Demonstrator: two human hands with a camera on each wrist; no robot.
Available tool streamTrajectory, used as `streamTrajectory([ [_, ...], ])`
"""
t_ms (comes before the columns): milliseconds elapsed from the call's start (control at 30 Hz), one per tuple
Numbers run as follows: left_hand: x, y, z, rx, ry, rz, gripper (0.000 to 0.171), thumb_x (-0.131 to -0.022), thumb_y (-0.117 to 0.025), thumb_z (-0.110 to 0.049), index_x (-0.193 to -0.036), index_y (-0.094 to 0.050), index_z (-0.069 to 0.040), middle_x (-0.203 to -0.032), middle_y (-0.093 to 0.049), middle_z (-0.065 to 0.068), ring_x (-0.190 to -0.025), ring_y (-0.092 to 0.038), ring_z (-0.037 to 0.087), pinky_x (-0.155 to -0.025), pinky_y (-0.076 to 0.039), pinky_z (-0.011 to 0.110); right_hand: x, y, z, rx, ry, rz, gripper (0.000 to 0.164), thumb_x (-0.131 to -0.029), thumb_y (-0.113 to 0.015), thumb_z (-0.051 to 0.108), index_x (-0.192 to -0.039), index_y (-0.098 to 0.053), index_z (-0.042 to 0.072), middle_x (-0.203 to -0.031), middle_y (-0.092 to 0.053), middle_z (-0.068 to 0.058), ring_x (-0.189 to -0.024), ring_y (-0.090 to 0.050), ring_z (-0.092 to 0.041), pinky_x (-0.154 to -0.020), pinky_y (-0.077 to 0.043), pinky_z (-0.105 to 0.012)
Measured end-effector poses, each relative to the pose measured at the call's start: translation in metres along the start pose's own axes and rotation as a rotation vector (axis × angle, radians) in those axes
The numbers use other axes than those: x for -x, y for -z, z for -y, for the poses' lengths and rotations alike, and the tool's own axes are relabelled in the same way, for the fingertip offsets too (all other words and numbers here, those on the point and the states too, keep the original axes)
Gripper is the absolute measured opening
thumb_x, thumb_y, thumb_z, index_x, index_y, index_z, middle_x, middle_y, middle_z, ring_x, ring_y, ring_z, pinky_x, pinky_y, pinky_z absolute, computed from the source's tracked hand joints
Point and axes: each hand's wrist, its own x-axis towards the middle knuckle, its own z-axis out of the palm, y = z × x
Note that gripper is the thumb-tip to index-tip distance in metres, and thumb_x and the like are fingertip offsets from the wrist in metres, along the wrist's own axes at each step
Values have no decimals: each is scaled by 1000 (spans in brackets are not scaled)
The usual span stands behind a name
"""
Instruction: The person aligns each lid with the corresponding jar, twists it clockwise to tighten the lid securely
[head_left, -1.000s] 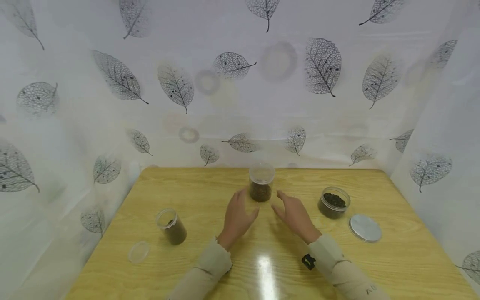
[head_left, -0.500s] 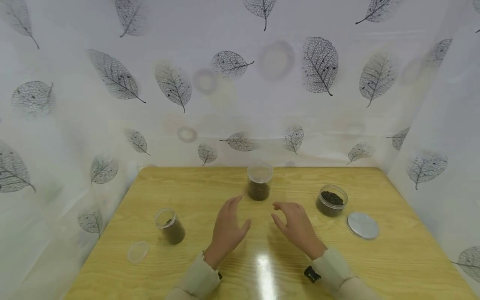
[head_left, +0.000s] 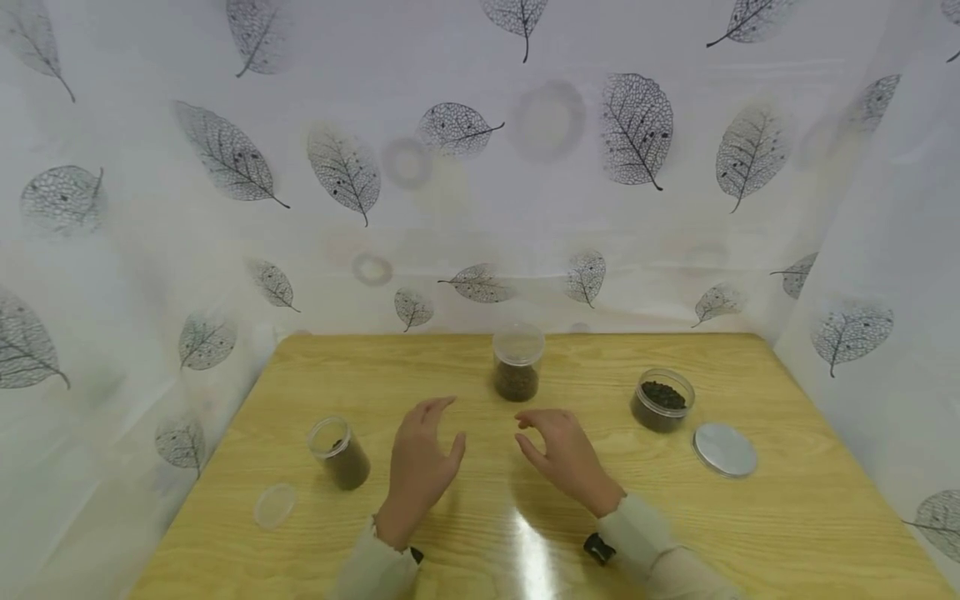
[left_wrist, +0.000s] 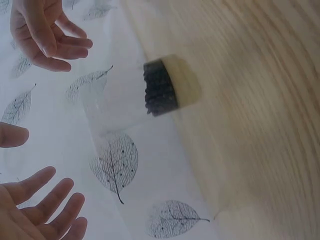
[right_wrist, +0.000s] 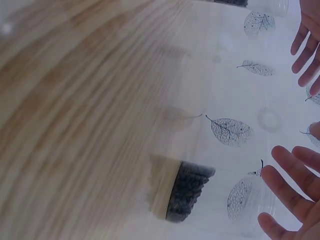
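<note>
Both hands hover over the table with nothing in them, fingers loosely bent and palms turned towards each other. My left hand [head_left: 420, 457] is left of the middle, and my right hand [head_left: 564, 457] is just right of it. Beyond them stands a clear lidded jar [head_left: 517, 379], its lower half filled with dark granules. Its dark contents [left_wrist: 161, 87] also show in the left wrist view. Nearer the left hand is a tall open jar [head_left: 347, 462] of dark contents. To the right of the right hand stands a wide open jar [head_left: 660, 408] of dark granules.
A clear round lid [head_left: 275, 506] lies on the wooden table [head_left: 420, 367] in front of the tall jar. Beside the wide jar is a silver lid [head_left: 725, 450]. A leaf-printed white curtain [head_left: 480, 217] hangs behind the table and along both sides.
Both hands have drawn back from the middle jar towards the person, the left hand also moving leftwards. The jars and lids stay where they were.
</note>
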Motion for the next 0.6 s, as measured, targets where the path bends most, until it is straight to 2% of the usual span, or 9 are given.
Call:
streamTrajectory([
  [133,-1,8,6,-7,14,-27,48,-74,-77,-13,-118,-61,-6,-112,-62,12,-102,-60,30,-84,-53,43,-5,-8,6,-29,14,7,24,-83,-70,17,-105,-66,10,-91,-70,3,-86,-65,-13,-82,-51,-39],
  [367,-2,18,16,-5,77,-45,49,-75,-76,-12,-121,-58,-7,-115,-60,14,-106,-58,33,-87,-51,46,-17,-18,18,-71,11,42,24,-84,-69,18,-106,-65,9,-91,-70,1,-88,-66,-15,-83,-51,-40],
  [600,-3,32,26,-21,93,-122,52,-73,-77,-11,-121,-58,-6,-114,-59,17,-106,-55,37,-84,-50,50,-27,-27,25,-90,44,29,24,-84,-70,17,-106,-64,10,-90,-70,1,-85,-65,-13,-81,-52,-38],
])
